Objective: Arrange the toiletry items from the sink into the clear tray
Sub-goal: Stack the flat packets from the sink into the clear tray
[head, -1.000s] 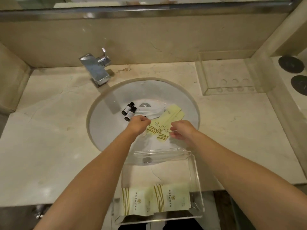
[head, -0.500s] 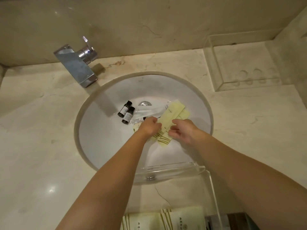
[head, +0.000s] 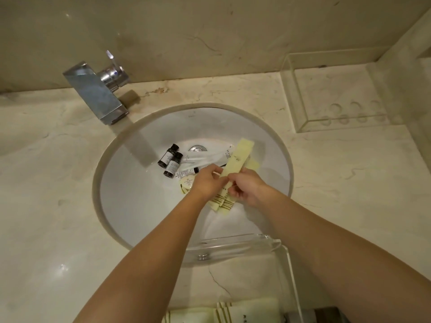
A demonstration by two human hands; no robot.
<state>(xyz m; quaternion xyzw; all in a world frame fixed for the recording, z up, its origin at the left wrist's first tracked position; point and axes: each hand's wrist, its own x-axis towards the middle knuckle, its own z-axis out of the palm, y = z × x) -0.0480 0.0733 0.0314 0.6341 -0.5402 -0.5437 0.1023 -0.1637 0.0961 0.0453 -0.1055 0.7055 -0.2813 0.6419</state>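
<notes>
Both hands are down in the sink (head: 130,206), working on the long yellow packet (head: 235,164).

- Left hand (head: 207,183): fingers curled, packet pinched at its left edge near mid-length. Right hand (head: 247,186): fingers curled, same packet gripped from the right, a bit lower. Two-hand pinch is prob. used because the sachet is thin, flat and floppy, so it's hard to peel off the wet basin w/ one hand.
- Packet is held tilted, far end raised toward the drain (head: 197,148), striped near end hanging below the hands. At least one more yellow sachet seems stacked under it; exact count can't be told.
- Left in the basin: two dark bottles (head: 169,160) side by side left of the drain, a white tube (head: 205,157) lying across by the drain, a small cream sachet (head: 186,185) just beside the left hand.
- Clear tray (head: 286,264) is parked at the near sink edge, its far wall overhanging the basin, likely for a short carry. Yellow striped packets (head: 224,313) already lie in it, so the task is judged partly done.
- A second clear holder (head: 326,99) sits on the counter (head: 46,183) back right, nothing visible in it. Faucet (head: 98,94) at back left.

Vs 0.5 s ago: packet end is now lifted clear off the basin instead of lying flat; hands are brought closer together, nearly touching. Bottles and tube unmoved. View is nearly unchanged; vs 1.0 s ago it has moved in, so less of the tray is seen.
</notes>
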